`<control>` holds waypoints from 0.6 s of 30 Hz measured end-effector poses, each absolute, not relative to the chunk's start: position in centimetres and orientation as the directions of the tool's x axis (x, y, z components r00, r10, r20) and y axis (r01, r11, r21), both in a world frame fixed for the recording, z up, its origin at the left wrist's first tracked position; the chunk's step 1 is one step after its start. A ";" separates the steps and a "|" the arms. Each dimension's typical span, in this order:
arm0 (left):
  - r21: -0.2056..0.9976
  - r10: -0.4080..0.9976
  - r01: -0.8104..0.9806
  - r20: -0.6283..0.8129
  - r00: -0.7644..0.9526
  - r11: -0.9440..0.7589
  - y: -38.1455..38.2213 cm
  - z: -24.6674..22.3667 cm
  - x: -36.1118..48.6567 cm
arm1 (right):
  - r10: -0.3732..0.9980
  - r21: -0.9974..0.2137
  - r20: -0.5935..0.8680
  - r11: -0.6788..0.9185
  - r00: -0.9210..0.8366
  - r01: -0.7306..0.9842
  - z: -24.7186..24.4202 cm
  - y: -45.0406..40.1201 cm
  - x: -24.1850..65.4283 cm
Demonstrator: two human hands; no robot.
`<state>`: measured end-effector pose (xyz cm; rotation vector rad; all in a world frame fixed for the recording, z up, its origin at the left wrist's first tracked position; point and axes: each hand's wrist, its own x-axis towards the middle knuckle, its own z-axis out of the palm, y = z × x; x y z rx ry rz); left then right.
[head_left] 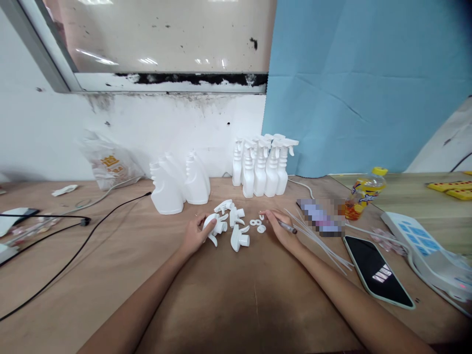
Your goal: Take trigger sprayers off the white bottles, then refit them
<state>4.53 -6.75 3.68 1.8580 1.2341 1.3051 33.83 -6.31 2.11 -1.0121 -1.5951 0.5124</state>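
Near the frame's centre, slightly left, the left hand (199,235) is curled, thumb over fingers, around a white spray head (211,223). Its collar points right; the body's long axis, where the fingers let it show, runs roughly up and down the frame, bowed leftward. A light, steady grip on the body, leaving the collar uncovered and facing right, seems best. Just right, the lowest loose head (235,239) also has its collar pointing right, long axis up and down the frame. Next come small white rings (261,228) lying flat; taking one by its edge should avoid scattering the others. Right of centre, the right hand (282,233) is partly closed, holding a dark pen-like tool (288,226) that slants down to the right; whether its fingertips pinch another ring, I cannot tell.
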 end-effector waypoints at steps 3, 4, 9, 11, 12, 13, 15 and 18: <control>0.751 0.881 0.463 0.424 0.208 -0.471 -6.0 3.3 4.0 | 0.892 -0.867 0.449 0.424 0.042 0.261 1.8 -5.7 34.2; 0.724 0.872 0.486 0.418 0.255 -0.489 -5.8 3.1 4.0 | 0.905 -0.887 0.422 0.399 0.057 0.233 1.8 -5.7 34.1; 0.549 0.815 0.603 0.417 0.403 -0.579 -5.7 2.6 4.3 | 0.920 -0.915 0.387 0.374 0.065 0.152 1.6 -5.9 33.8; 0.499 0.800 0.626 0.407 0.441 -0.599 -5.8 2.6 4.4 | 0.918 -0.911 0.392 0.379 0.055 0.163 1.5 -6.0 33.8; 0.486 0.794 0.628 0.405 0.454 -0.607 -5.9 2.6 4.5 | 0.914 -0.904 0.402 0.388 0.049 0.178 1.6 -6.1 33.9; 0.480 0.789 0.627 0.409 0.459 -0.614 -5.9 2.6 4.5 | 0.907 -0.894 0.418 0.404 0.040 0.194 1.7 -6.1 33.9; 0.482 0.782 0.618 0.430 0.450 -0.621 -5.9 2.4 4.6 | 0.890 -0.871 0.456 0.444 0.009 0.213 2.2 -5.9 33.7; 0.524 0.777 0.576 0.464 0.425 -0.627 -5.9 2.3 4.7 | 0.869 -0.854 0.492 0.494 -0.056 0.164 4.1 -4.4 32.2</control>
